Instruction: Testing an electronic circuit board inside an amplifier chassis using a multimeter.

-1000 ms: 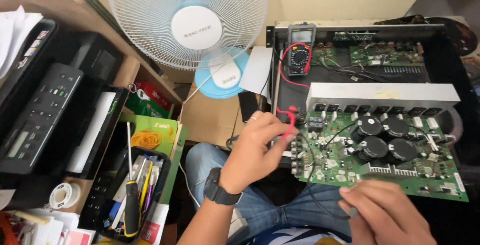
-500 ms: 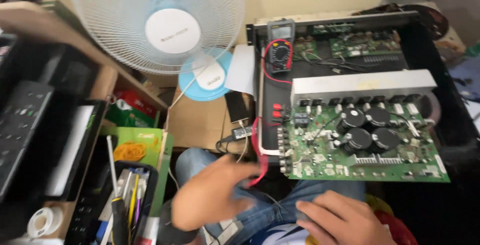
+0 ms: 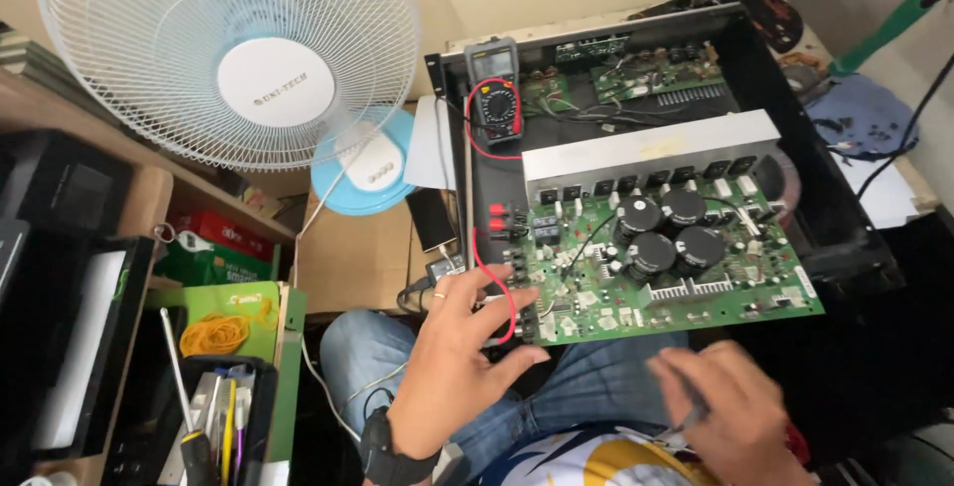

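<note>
Left hand (image 3: 459,347) is stretched forward from the lower middle, palm down, fingers spread and loosely extended, thumb out to the right side, a ring on one finger and a dark watch on the wrist. Right hand (image 3: 730,408) sits low at the right, knuckles up, fingers curled in toward the palm, blurred, possibly pinching something thin but the view is too smeared to tell. Both forearms come up from the bottom edge, left one bare, hands well apart, thighs in jeans below them.
</note>
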